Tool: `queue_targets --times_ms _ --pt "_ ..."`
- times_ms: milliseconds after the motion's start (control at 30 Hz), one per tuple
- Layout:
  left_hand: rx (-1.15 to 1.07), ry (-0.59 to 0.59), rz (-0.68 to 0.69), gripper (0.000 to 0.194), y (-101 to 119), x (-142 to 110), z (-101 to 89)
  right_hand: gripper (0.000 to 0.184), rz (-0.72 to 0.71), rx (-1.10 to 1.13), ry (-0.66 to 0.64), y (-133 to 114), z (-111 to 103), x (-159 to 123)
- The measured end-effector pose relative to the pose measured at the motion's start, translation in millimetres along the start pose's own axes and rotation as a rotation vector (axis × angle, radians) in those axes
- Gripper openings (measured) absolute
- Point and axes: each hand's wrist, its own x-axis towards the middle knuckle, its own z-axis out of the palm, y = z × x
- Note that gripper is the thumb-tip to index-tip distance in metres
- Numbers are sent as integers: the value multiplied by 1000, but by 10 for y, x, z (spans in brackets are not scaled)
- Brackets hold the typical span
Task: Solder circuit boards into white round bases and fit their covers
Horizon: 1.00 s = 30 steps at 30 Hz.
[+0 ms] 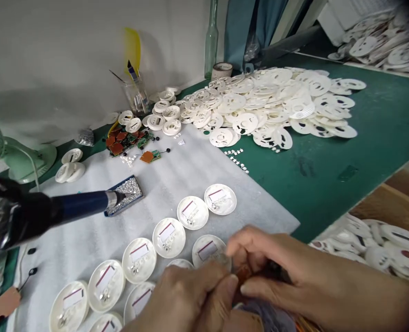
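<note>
My left hand (190,295) and my right hand (276,263) come together at the bottom of the view, fingertips nearly meeting. Both have curled, pinching fingers; what they hold is mostly hidden, though an orange-brown bit shows between them. Just beyond the fingers lies a round white shell (209,249), partly covered by my hands. To the left, rows of similar shells, such as one white shell (139,260), lie open side up, each with a small rectangular window and small round parts inside. Below my right hand are an orange-brown piece and some greyish material, partly hidden.
A dark-blue-handled tool (83,205) rests its tip in a blue tray of silvery shavings (140,180). Circuit boards (121,140) lie heaped behind. White discs (259,101) are piled on the green table (380,106). A green fan (34,161) stands left; more white parts (380,244) lie right.
</note>
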Motion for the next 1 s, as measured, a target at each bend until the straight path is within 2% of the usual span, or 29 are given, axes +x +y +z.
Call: queue_targets --times_ms 33,100,167,233,300,433,533,633,867,1000 --pt "-29 -9 -50 37 5 53 13 31 15 -79 8 25 22 -5" --pt "-79 -13 -108 39 22 136 15 31 -47 -254 75 79 47 -30" --pt "-110 -7 -123 40 42 193 -21 28 -149 -393 135 130 23 -40" --pt "-27 -4 -103 42 64 234 -91 29 -200 -460 171 176 -58 3" --pt "186 39 -29 44 89 276 -173 33 -168 -487 238 225 -188 114" --pt "594 168 244 49 126 425 -249 43 -93 -501 432 346 -460 421" --pt "710 182 335 53 93 592 -194 40 -102 -492 360 421 -546 577" --pt "766 146 330 57 16 735 -128 39 -84 -504 279 439 -547 632" --pt "913 70 285 51 -43 811 -83 28 -153 -755 336 351 -503 632" --pt "965 -33 132 48 44 830 -109 36 -239 -849 359 380 -479 638"
